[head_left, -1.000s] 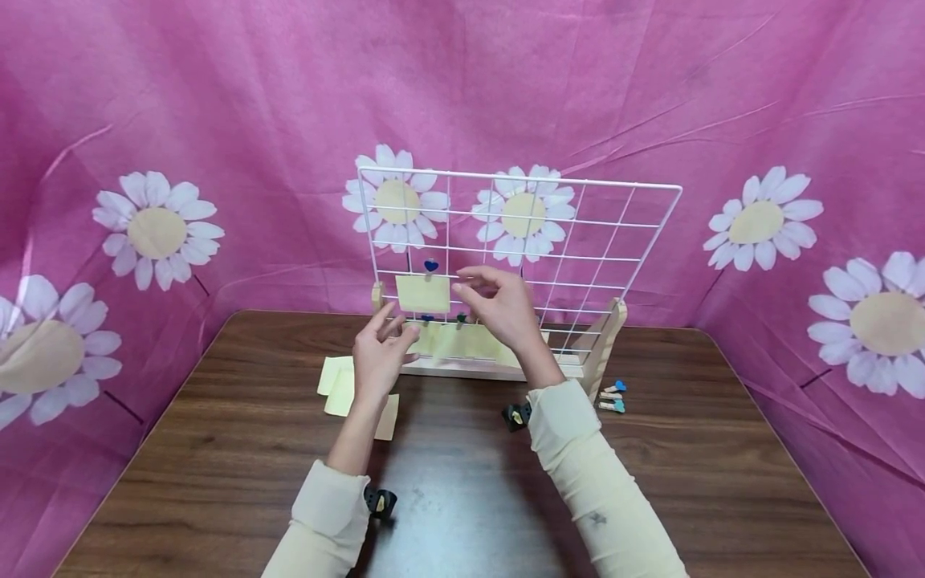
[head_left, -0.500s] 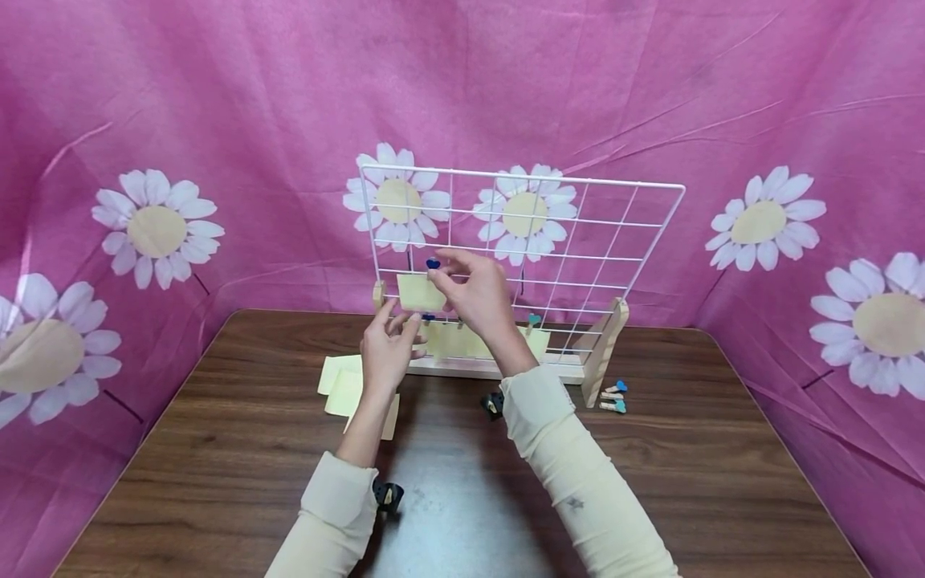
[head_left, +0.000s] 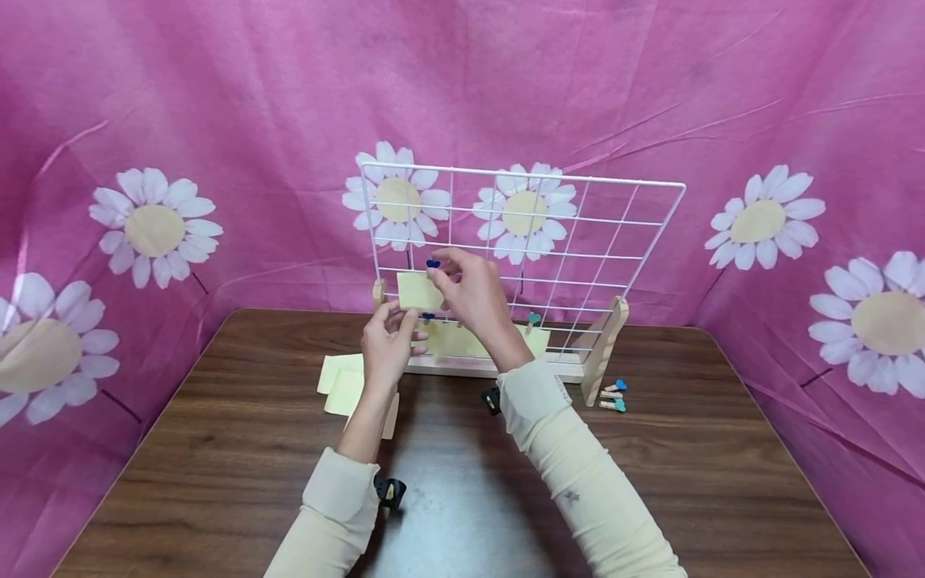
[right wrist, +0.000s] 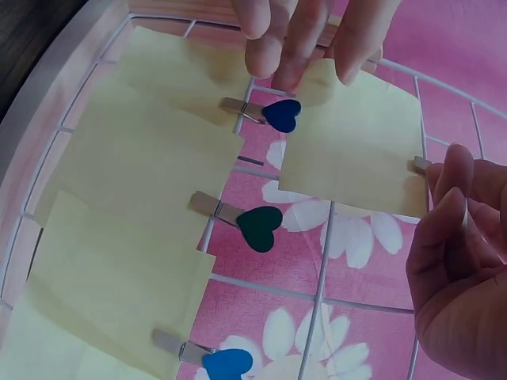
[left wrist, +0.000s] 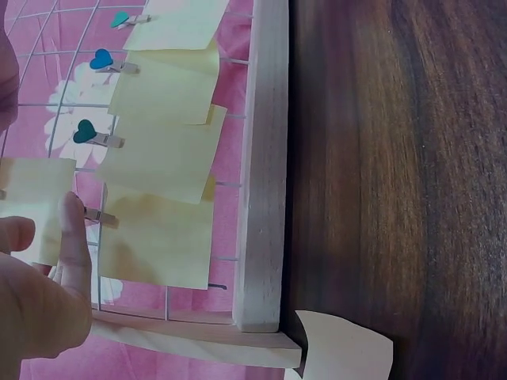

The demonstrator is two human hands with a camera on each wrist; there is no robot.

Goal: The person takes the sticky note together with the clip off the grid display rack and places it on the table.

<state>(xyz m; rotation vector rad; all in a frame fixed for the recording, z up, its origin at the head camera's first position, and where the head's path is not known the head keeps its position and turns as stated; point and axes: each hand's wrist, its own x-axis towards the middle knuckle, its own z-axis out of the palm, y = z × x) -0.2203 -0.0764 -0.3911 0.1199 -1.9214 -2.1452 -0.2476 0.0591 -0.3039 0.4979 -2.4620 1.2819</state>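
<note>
A pale yellow sticky note [head_left: 415,291] hangs on the left part of the white wire grid [head_left: 549,261]. At its top edge, my right hand [head_left: 477,297] pinches a small wooden clothespin [head_left: 433,263] with a dark blue heart; its wooden tip [right wrist: 421,165] shows on the note in the right wrist view. My left hand [head_left: 386,349] holds the note's lower edge, thumb in front and fingers partly hidden behind. Below hangs a row of overlapping sticky notes [left wrist: 158,158], each under a heart clothespin, such as the green one [right wrist: 260,228] and the bright blue one [right wrist: 227,363].
The grid stands in a wooden base [head_left: 605,353] on the brown table [head_left: 679,482]. Loose sticky notes [head_left: 343,391] lie left of it, partly behind the left arm. Several spare heart clothespins [head_left: 613,405] lie to the right. A pink flowered cloth [head_left: 289,80] hangs behind.
My right hand has moved left from beside the note to the blue heart clothespin and now pinches it. My left hand has shifted slightly right, onto the note's lower edge.
</note>
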